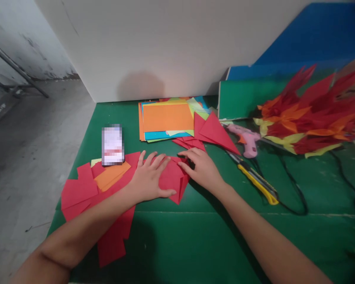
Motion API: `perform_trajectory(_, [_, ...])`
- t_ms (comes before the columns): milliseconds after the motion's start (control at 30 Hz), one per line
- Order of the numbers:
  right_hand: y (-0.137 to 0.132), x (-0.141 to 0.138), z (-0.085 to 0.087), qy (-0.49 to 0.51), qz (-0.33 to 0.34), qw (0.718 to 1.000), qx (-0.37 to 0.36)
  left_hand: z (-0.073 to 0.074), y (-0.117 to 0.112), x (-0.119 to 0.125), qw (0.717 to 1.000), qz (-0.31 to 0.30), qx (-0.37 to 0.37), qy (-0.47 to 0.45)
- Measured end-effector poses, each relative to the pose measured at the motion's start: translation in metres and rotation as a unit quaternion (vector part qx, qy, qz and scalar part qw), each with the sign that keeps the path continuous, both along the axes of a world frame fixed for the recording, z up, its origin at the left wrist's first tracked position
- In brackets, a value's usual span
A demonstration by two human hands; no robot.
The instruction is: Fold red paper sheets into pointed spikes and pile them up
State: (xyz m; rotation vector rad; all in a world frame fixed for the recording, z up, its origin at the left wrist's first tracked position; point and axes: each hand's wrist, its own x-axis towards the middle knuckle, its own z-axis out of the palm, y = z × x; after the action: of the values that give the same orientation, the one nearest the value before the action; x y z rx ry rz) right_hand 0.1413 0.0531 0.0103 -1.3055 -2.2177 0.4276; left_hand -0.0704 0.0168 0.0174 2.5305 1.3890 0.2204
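Note:
My left hand lies flat with its fingers spread, pressing on a folded piece of red paper and the red sheets beside it. At that piece's right corner, the thumb and fingertips of my right hand are bent together on its upper edge. The folded piece comes to a point toward me. Under and left of my left forearm lie several overlapping red paper pieces, with small orange paper pieces on top. Folded red paper triangles rest just beyond my right hand.
A phone lies at the left by the red paper. Behind my hands is a stack of coloured paper. To the right are a yellow box cutter, a pink glue gun with a black cord, and a red-orange paper flame-like decoration.

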Motion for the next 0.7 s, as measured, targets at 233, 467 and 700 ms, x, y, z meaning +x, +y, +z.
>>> perform_trajectory(233, [-0.003, -0.005, 0.000, 0.029, 0.008, 0.999, -0.026, 0.000, 0.000, 0.000, 1.000, -0.005, 0.012, 0.005])
perform_trajectory(467, [-0.005, -0.003, 0.000, 0.058, 0.075, 0.995, -0.008, -0.001, -0.001, 0.001, 1.000, 0.005, 0.020, -0.010])
perform_trajectory(700, [0.000, 0.005, 0.000, 0.032, 0.137, 0.990, -0.002, 0.002, -0.002, 0.001, 1.000, -0.006, 0.018, -0.001])
